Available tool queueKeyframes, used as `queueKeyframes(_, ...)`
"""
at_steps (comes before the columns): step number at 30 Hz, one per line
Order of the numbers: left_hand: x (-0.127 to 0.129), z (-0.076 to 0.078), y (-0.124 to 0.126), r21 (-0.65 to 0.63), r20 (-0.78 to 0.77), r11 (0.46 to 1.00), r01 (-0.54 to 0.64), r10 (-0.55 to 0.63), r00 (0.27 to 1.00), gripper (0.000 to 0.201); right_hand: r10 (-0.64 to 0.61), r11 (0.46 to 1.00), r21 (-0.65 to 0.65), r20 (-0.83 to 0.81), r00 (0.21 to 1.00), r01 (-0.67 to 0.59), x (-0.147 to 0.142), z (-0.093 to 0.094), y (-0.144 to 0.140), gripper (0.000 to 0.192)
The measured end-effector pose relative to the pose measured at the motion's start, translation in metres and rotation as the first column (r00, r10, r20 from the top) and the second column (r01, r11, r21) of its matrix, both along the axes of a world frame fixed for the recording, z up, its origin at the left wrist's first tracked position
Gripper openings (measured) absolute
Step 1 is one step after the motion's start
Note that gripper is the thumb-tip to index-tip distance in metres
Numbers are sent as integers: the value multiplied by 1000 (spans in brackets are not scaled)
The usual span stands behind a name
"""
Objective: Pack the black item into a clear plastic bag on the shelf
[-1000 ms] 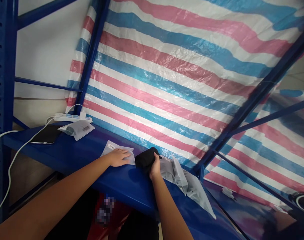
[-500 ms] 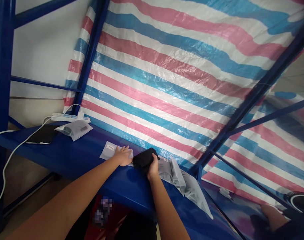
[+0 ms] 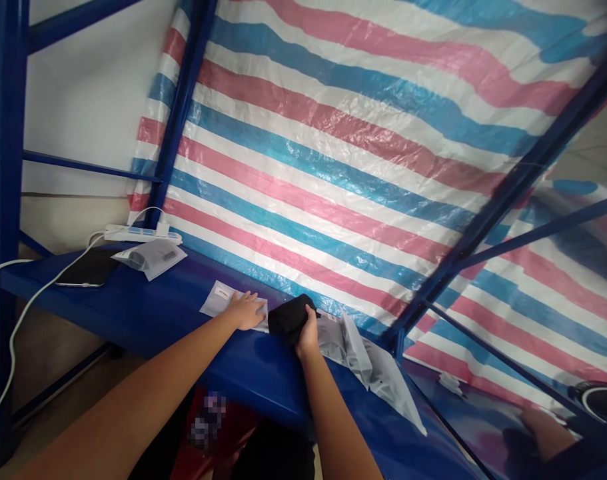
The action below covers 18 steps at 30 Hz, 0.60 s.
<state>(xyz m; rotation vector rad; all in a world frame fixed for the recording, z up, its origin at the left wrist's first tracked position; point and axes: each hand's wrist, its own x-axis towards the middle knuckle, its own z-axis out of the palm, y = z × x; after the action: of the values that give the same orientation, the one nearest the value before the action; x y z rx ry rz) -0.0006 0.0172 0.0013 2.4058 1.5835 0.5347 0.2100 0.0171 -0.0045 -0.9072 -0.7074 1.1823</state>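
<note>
On the blue shelf, my left hand lies flat with its fingers spread on a frosted plastic bag that bears a small white label. My right hand grips a folded black cloth item, thumb on top. The cloth is right beside the open end of the bag, close to my left fingers; whether it reaches inside I cannot tell. To the right of my right hand lie several filled frosted bags, overlapping one another.
A white power strip with cables sits at the left end of the shelf. Near it are a dark phone and another filled bag. A striped tarp hangs behind, between blue posts. At far right, part of another person's arm shows.
Both hands stay almost where they were, the left on the bag and the right holding the black cloth. The whole view has shifted very slightly.
</note>
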Motion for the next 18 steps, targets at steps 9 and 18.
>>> queueKeyframes(9, -5, -1, 0, 221, 24, 972, -81, 77, 997, 45, 49, 997, -57, 72, 996, -45, 1, 0, -3, 42)
queueKeyframes(18, -12, 7, -3, 288, 57, 948, -132, 121, 991, 37, 37, 997, -71, 139, 990, -27, -1, 4, -8, 46)
